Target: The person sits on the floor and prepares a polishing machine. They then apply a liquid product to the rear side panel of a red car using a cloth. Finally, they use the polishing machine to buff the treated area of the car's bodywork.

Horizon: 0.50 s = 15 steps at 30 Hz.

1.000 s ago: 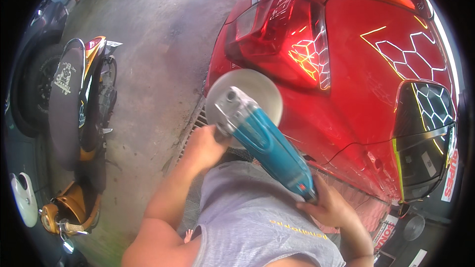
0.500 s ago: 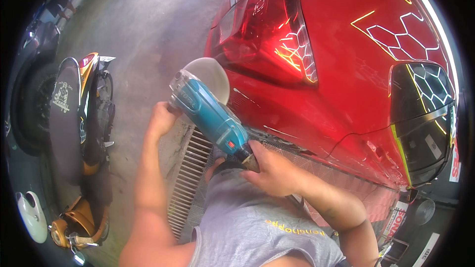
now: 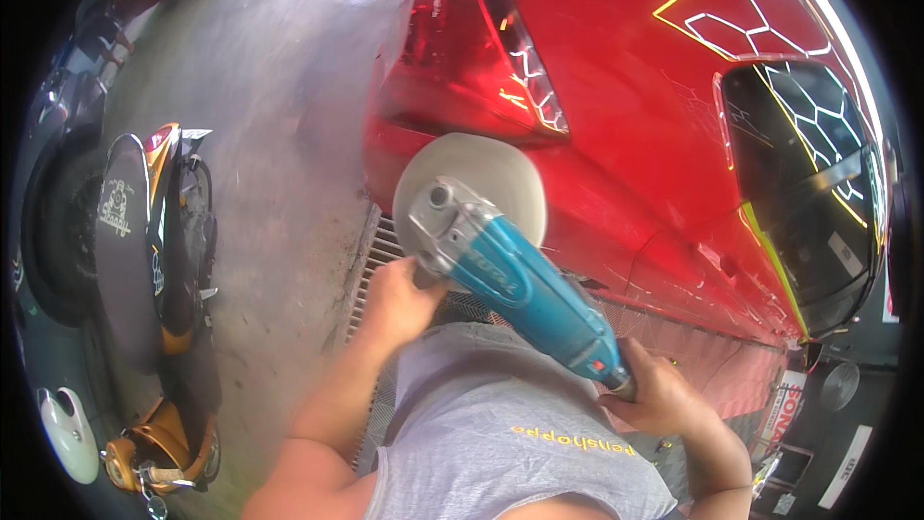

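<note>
A teal power polisher (image 3: pixel 534 299) spans the space in front of my body, its grey metal head at the upper left. Its round off-white pad (image 3: pixel 500 178) lies against or just over the lower rear side of a red car (image 3: pixel 626 135), below the tail light (image 3: pixel 452 58); contact cannot be made out. My left hand (image 3: pixel 399 303) is closed around the handle beside the polisher's head, the handle mostly hidden. At the rear end, my right hand (image 3: pixel 664 390) wraps the grip.
On the left stands a scooter (image 3: pixel 135 231) with a dark seat and tan front. A white helmet-like shape (image 3: pixel 67 433) is near it. A slotted drain grate (image 3: pixel 375 255) runs along the floor between me and the concrete (image 3: pixel 260 183). Dark car windows (image 3: pixel 799 164) are at right.
Both hands have carried the polisher rightward and down in view, its pad now lower across the car's side. The car has shifted left and up in the picture.
</note>
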### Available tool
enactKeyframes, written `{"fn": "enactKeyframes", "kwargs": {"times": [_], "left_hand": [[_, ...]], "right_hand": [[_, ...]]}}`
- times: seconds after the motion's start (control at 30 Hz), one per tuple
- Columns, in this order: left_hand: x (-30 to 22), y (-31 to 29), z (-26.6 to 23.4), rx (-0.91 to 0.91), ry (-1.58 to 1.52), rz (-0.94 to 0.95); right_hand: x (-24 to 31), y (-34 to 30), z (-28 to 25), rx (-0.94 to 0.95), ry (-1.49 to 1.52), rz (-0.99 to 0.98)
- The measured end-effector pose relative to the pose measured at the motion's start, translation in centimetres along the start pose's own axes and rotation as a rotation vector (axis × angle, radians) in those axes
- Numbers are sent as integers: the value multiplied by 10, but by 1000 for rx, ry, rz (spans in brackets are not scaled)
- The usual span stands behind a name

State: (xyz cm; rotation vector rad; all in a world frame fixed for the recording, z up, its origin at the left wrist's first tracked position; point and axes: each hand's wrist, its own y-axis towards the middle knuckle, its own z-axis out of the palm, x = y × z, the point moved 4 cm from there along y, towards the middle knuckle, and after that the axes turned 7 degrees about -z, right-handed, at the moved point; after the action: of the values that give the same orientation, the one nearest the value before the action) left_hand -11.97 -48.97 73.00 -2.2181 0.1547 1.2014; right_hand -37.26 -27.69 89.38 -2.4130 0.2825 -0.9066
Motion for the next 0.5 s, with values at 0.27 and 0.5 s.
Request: {"fn": "enactKeyframes", "kwargs": {"times": [0.27, 0.5], "left_hand": [[-29, -20, 104, -92, 7, 246], [-47, -23, 127, -125, 7, 304]], "right_hand": [[-107, -62, 3, -231, -206, -28], [-145, -79, 23, -381, -191, -147]]}}
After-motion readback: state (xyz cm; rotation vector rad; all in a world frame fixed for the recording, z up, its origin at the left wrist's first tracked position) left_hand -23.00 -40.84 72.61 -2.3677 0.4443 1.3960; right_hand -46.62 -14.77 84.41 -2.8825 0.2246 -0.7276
